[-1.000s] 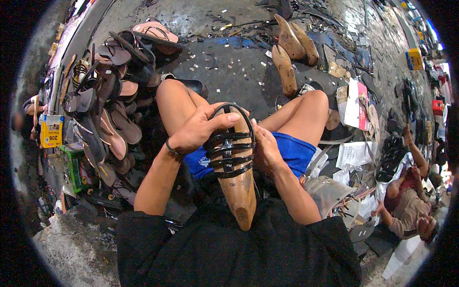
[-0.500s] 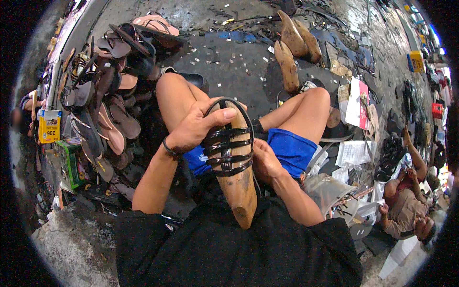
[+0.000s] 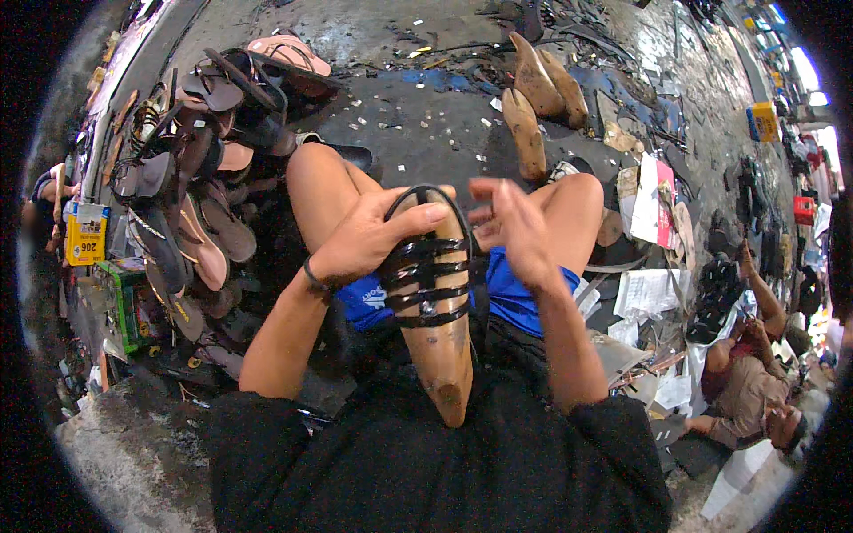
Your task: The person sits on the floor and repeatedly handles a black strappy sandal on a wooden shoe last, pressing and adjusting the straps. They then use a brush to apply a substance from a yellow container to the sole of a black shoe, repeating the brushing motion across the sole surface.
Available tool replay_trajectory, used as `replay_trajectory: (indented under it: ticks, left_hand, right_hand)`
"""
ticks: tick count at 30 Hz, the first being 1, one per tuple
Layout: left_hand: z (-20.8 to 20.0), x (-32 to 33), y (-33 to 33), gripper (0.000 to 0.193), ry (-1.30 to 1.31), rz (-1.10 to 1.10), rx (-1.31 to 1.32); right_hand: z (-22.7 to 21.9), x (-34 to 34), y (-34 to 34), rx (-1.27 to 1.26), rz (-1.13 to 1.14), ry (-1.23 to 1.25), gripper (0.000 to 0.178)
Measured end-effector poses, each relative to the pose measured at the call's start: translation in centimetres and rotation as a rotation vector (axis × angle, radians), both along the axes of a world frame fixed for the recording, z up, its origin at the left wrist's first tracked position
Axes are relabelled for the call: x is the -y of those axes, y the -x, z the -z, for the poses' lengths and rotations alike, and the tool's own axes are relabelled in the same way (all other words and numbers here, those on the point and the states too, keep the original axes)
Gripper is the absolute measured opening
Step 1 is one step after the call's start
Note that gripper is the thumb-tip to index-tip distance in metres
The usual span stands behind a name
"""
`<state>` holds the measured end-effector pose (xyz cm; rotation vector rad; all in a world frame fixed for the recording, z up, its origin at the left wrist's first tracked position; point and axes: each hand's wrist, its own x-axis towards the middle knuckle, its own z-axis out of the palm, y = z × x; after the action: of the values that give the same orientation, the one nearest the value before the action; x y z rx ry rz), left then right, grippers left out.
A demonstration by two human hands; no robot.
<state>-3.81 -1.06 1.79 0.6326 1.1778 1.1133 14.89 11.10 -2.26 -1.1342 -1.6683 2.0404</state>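
Note:
In front of my body a wooden shoe last (image 3: 433, 355) stands with its heel end toward me, tilted. Over its front part sits a sandal with several glossy black straps (image 3: 428, 286) running across and a black sole edge round the toe. My left hand (image 3: 378, 229) is closed round the toe end, thumb pressed on top near the tip. To the right of the last, apart from it, my right hand (image 3: 518, 229) is raised with fingers spread and bent, somewhat blurred. Nothing shows in it.
Sandals (image 3: 204, 240) lie heaped on the left beside a yellow box (image 3: 86, 234). More wooden lasts (image 3: 538, 84) stand ahead on the scrap-strewn floor. Papers (image 3: 653, 293) and a white-and-pink box (image 3: 656, 200) lie to the right. Another person (image 3: 755, 386) sits at far right.
My right hand has left the side of the straps, rising and moving right, its fingers opening. My left hand keeps its hold on the last and sandal.

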Motion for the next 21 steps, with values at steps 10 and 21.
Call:
replay_trajectory:
  ticks: [10,21]
  left_hand:
    - [7.1,3.9,-3.9,0.057,0.020,-0.134,0.475]
    - [6.8,6.7,-6.0,0.044,-0.080,-0.390,0.414]
  right_hand:
    - [-5.0,-4.3,3.9,0.050,-0.657,-0.343,0.054]
    - [-3.9,-3.7,4.1,-0.062,-0.640,-0.162,0.047]
